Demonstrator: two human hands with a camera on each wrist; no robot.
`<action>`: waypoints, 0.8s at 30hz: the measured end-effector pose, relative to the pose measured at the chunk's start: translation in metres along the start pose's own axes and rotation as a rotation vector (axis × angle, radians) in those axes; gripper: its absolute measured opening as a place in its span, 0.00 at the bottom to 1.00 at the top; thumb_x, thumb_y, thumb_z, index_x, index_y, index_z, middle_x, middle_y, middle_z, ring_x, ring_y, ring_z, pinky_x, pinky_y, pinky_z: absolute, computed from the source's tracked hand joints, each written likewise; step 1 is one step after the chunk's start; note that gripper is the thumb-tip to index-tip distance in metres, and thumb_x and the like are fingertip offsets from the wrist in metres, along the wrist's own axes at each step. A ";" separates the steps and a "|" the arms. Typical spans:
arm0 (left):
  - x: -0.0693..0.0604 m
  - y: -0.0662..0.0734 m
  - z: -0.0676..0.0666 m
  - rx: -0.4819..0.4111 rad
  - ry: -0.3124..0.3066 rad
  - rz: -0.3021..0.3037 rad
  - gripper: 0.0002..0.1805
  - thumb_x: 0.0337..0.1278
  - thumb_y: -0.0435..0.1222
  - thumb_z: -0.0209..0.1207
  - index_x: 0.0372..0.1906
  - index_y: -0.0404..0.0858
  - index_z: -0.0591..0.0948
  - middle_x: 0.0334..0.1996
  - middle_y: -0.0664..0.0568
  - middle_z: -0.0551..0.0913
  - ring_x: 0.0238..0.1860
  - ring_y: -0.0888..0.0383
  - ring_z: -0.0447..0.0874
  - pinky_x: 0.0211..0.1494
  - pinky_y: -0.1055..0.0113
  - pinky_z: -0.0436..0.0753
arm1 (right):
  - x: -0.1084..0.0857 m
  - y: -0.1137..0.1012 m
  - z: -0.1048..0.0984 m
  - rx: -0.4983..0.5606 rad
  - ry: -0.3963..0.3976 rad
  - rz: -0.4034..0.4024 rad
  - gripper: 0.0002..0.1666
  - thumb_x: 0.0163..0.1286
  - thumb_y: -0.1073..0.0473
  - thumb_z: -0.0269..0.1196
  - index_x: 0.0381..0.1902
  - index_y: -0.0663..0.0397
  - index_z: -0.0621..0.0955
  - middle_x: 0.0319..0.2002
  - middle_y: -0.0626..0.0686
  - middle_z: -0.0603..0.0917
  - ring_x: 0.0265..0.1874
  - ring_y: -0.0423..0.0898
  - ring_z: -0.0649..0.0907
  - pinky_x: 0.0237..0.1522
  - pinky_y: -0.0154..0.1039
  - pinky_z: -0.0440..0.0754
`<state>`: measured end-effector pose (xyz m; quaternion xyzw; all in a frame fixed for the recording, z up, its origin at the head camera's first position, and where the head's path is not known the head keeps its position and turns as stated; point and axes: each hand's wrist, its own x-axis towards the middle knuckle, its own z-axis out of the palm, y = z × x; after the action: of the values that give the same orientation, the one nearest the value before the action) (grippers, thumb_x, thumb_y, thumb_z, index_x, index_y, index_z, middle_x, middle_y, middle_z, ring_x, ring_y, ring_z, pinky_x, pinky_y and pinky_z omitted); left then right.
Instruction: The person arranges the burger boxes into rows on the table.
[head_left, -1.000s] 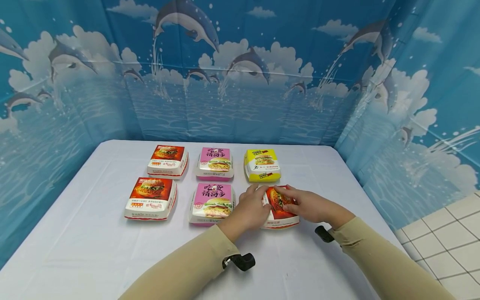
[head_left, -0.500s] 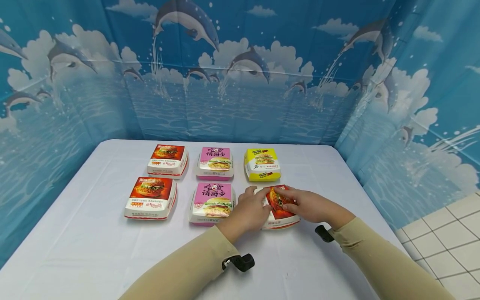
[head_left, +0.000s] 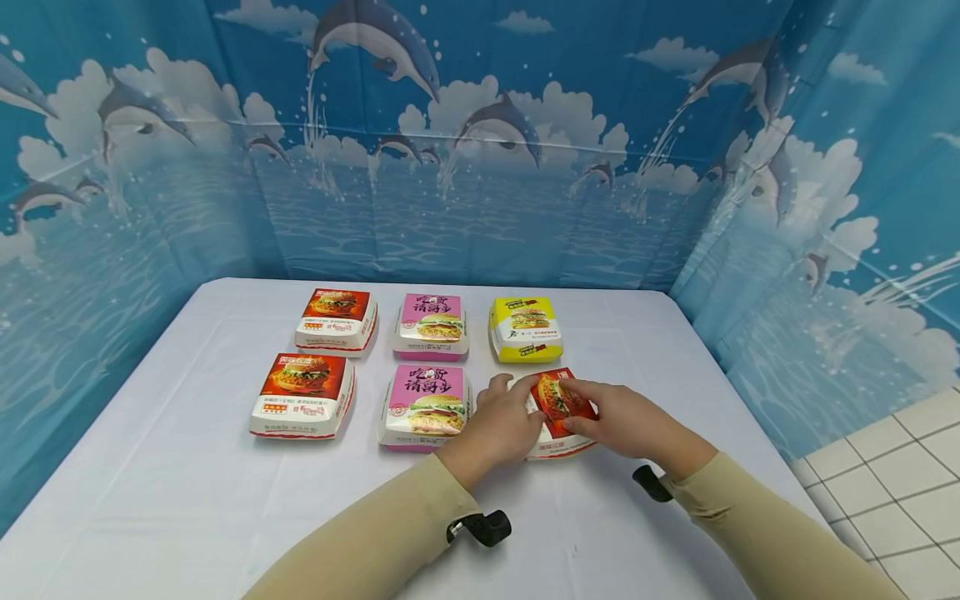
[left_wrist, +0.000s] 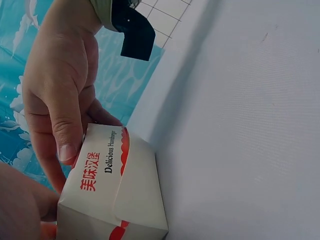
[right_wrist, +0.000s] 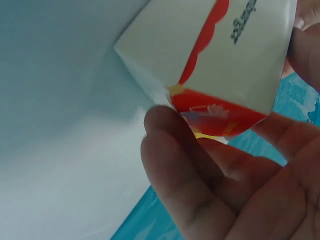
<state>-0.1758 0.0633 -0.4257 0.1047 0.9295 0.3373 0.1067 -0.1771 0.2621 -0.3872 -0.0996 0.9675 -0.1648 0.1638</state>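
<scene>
A red and white hamburger box (head_left: 556, 400) sits on the table at the right end of the nearer row, closed and slightly turned. My left hand (head_left: 501, 421) holds its left side, fingers at the far edge and thumb near the lid. On the opposite side, my right hand (head_left: 626, 419) holds the box with its thumb over the lid's right edge. In the right wrist view, that hand's bent fingers (right_wrist: 180, 175) lie along the box's red side (right_wrist: 215, 110). The left wrist view shows the box's printed front (left_wrist: 107, 165); most of the left hand (left_wrist: 20, 200) is cut off there.
Left of the held box stands a pink burger box (head_left: 426, 406), then a red one (head_left: 303, 395). Behind are a yellow box (head_left: 526, 330), a pink box (head_left: 431, 327) and a red box (head_left: 336, 322). A dolphin-print curtain (head_left: 465, 200) borders the white table (head_left: 187, 492).
My right hand has shifted very slightly to the right, and a little more of the red lid shows beside its thumb. My left hand and the other boxes stay put.
</scene>
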 end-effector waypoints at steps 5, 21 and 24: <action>-0.001 0.000 0.000 -0.002 0.001 -0.012 0.33 0.77 0.51 0.56 0.81 0.57 0.66 0.80 0.43 0.60 0.76 0.40 0.65 0.72 0.40 0.76 | -0.003 -0.001 0.002 -0.011 0.022 0.015 0.53 0.65 0.33 0.72 0.80 0.50 0.69 0.70 0.64 0.79 0.61 0.59 0.81 0.59 0.58 0.86; -0.010 0.005 0.002 0.030 -0.007 -0.045 0.36 0.74 0.55 0.58 0.81 0.54 0.65 0.78 0.42 0.60 0.73 0.41 0.65 0.69 0.41 0.78 | 0.000 0.010 -0.002 0.069 0.019 0.000 0.46 0.66 0.41 0.74 0.78 0.45 0.72 0.71 0.62 0.78 0.59 0.56 0.79 0.59 0.55 0.86; -0.012 0.005 0.002 0.051 -0.019 -0.048 0.39 0.72 0.57 0.59 0.82 0.55 0.64 0.77 0.43 0.62 0.70 0.43 0.66 0.66 0.43 0.81 | 0.000 0.011 -0.004 0.079 0.018 0.005 0.44 0.67 0.44 0.74 0.77 0.45 0.74 0.70 0.60 0.78 0.59 0.55 0.78 0.59 0.55 0.85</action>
<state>-0.1634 0.0655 -0.4224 0.0883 0.9390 0.3098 0.1208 -0.1799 0.2736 -0.3874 -0.0892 0.9619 -0.2034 0.1593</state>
